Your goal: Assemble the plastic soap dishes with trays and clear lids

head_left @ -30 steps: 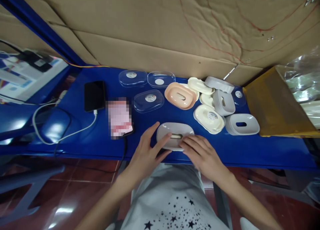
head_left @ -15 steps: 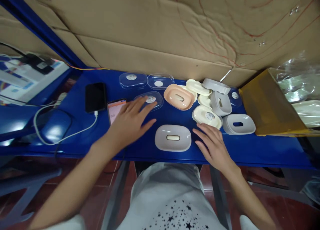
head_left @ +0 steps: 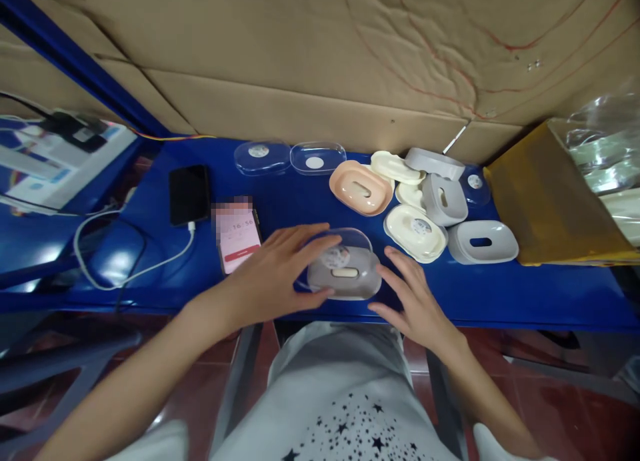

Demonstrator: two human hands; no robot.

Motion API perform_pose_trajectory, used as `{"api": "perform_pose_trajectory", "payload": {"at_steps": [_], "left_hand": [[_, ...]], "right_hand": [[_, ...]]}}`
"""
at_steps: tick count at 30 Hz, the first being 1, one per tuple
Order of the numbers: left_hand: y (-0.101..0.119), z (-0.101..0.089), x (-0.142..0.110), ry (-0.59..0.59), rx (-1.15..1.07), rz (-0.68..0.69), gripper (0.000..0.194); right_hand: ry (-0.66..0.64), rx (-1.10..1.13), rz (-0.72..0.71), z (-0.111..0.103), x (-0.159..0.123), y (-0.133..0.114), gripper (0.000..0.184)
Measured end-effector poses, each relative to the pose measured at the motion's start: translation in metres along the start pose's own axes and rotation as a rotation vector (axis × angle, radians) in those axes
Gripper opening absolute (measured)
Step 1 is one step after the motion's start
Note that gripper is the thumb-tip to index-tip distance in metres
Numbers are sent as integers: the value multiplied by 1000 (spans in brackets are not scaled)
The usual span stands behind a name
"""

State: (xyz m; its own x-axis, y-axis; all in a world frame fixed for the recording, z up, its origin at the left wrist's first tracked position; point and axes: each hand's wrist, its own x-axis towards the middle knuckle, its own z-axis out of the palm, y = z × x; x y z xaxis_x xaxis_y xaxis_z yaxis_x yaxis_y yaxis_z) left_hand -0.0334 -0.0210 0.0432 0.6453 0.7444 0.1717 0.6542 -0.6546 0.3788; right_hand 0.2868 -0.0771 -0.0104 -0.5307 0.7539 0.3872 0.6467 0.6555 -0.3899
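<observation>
My left hand [head_left: 280, 267] grips a clear plastic lid [head_left: 359, 239] with a round sticker, thumb at the near side and fingers across the top. The lid is over a grey oval soap dish [head_left: 350, 287] with a cream slotted middle, on the table in front of me; whether the two touch I cannot tell. My right hand [head_left: 413, 301] is at the dish's right end, fingers spread, holding nothing. Just beyond it lies a cream oval piece [head_left: 407, 237] with a sticker.
Two clear lids [head_left: 317, 161] lie at the back beside a peach dish [head_left: 350, 191]. Grey frames [head_left: 493, 237] and cream pieces stand to the right, before a cardboard box [head_left: 545, 194]. A lit phone [head_left: 237, 231] and a cabled black phone [head_left: 189, 194] are at left.
My left hand has picked up the nearest clear lid and brought it right and toward me, over the grey dish. My right hand has shifted slightly left, to the dish's end.
</observation>
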Motion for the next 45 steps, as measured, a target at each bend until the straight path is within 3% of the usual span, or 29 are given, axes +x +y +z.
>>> {"api": "perform_pose_trajectory", "payload": {"at_steps": [3, 7, 12, 20, 24, 28, 32, 39, 42, 45], "left_hand": [[13, 14, -3, -41, -48, 52, 68], [11, 30, 3, -29, -70, 108, 71], [9, 35, -8, 37, -102, 157, 69], [6, 51, -47, 191, -238, 34, 51], [6, 59, -48, 197, -329, -29, 48], [5, 55, -43, 187, -361, -34, 43], [-4, 46, -35, 175, -228, -101, 40], [-19, 47, -22, 432, 119, -304, 50], [-7, 49, -15, 487, 162, -280, 59], [10, 49, -13, 496, 130, -215, 67]], "right_hand": [[-25, -12, -56, 5, 7, -1, 89], [-47, -59, -66, 5, 8, 1, 80], [-33, -36, -90, 5, 3, 1, 73], [-42, 21, -96, 5, 1, 2, 63], [-72, 80, -57, 7, 1, 2, 61], [-88, 76, -67, 5, 4, 4, 64], [-146, -18, -85, -2, 25, 21, 68], [-145, -315, -5, 3, 98, 65, 48], [-134, -245, 18, 1, 119, 72, 29], [-24, -6, 66, -15, 116, 67, 22]]}}
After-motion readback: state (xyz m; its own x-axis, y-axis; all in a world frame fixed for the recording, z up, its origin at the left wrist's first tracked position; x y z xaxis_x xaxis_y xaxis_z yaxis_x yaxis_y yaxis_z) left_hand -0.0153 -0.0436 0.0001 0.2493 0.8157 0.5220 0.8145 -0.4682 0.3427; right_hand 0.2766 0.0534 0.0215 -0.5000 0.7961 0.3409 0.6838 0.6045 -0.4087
